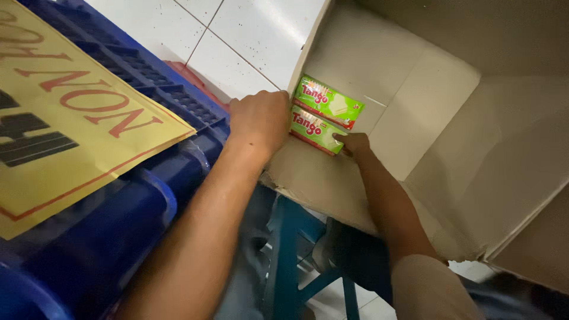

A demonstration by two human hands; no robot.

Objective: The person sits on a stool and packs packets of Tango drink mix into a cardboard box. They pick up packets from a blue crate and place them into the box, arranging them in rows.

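Observation:
Two green snack packets lie stacked in the near left corner of a large open cardboard box (427,95): an upper packet (328,101) and a lower packet (314,129). My left hand (259,121) grips the box's left wall beside the packets, fingers curled over the edge. My right hand (352,144) reaches into the box and pinches the right end of the lower packet.
A blue plastic crate (148,83) stands at the left with a yellow printed sheet (65,118) lying on it. A blue stool frame (290,249) is below the box. White floor tiles (237,35) show beyond.

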